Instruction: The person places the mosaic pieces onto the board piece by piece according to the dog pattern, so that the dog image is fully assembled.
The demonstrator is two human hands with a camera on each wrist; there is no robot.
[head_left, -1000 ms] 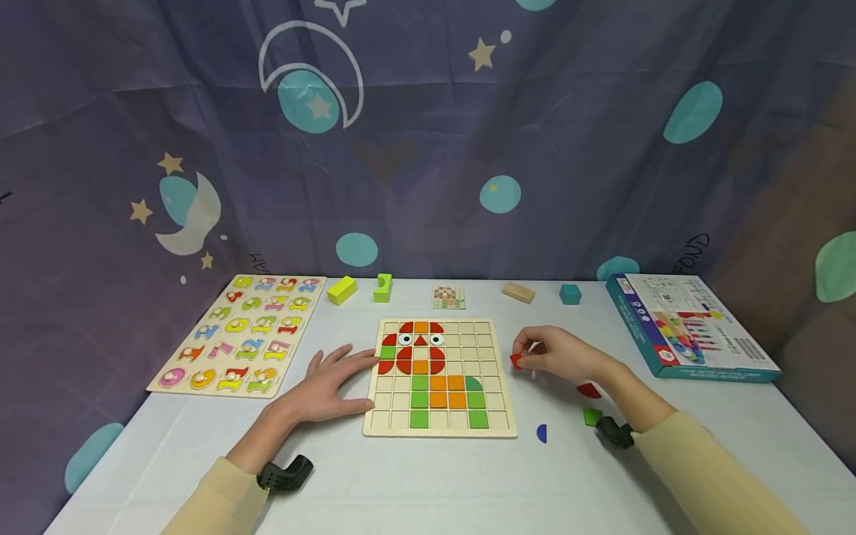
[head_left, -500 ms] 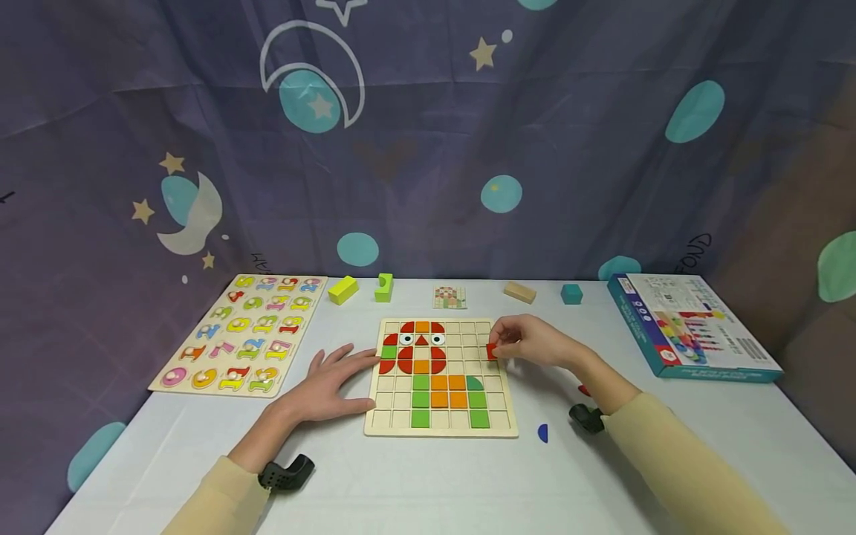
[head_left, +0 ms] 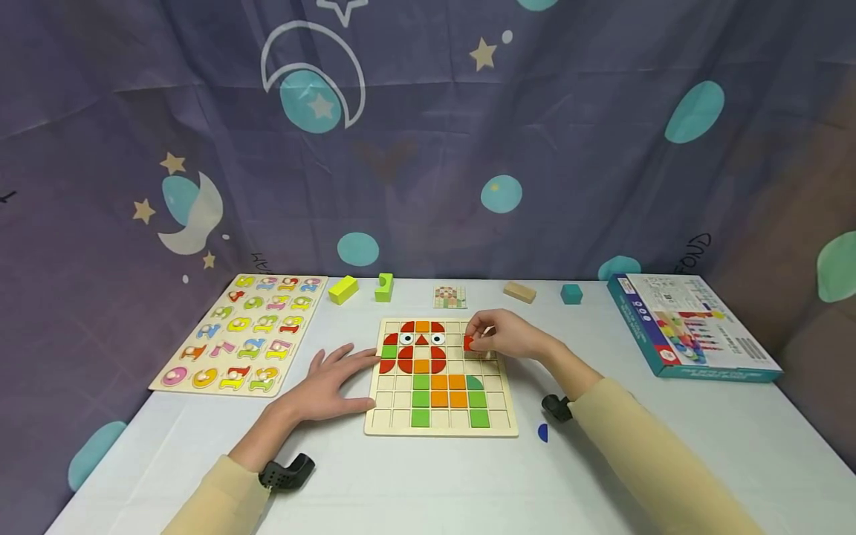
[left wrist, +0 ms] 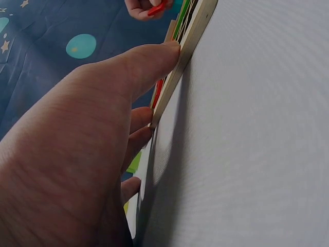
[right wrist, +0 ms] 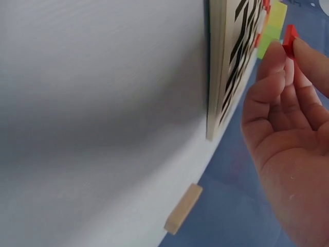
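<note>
A wooden grid board (head_left: 394,422) lies mid-table, with red, orange and green flat tiles set in its squares and two round eye tiles. My left hand (head_left: 337,386) rests at the board's left edge, fingers spread; in the left wrist view its thumb (left wrist: 154,59) touches the wooden rim. Over the right part of the board, my right hand (head_left: 511,334) pinches a red tile (head_left: 469,342) between thumb and fingertips. The right wrist view shows this red tile (right wrist: 290,41) held above the board's surface.
A number puzzle board (head_left: 313,312) lies at left, a boxed set (head_left: 695,327) at right. Behind the grid board are a pattern card (head_left: 449,297), yellow-green blocks (head_left: 343,290), a wooden block (head_left: 519,292) and a teal cube (head_left: 571,294). A blue half-round tile (head_left: 543,432) lies front right.
My right hand has moved left from beside the board to over its right part, carrying the red tile. The left hand stays at the board's left edge.
</note>
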